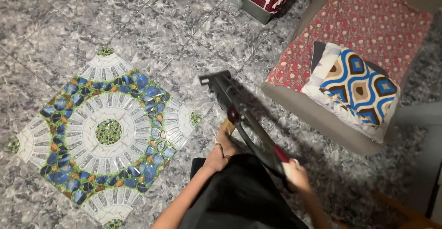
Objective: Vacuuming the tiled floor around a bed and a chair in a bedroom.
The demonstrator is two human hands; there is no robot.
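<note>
Left of the vacuum wand (239,114), the grey tiled floor (138,31) lies open across the patterned tile inset (108,132). Right of the wand, the cushioned seat (359,31) stands close, a folded patterned cloth (357,88) on its near end, leaving a narrow strip of floor between.

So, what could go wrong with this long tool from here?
The tool's head sits on the floor close to the seat, so it may knock the frame. Only the right hand grips the handle; the left hand rests on the leg, so control may be weak. The foot lies near the shaft.
</note>
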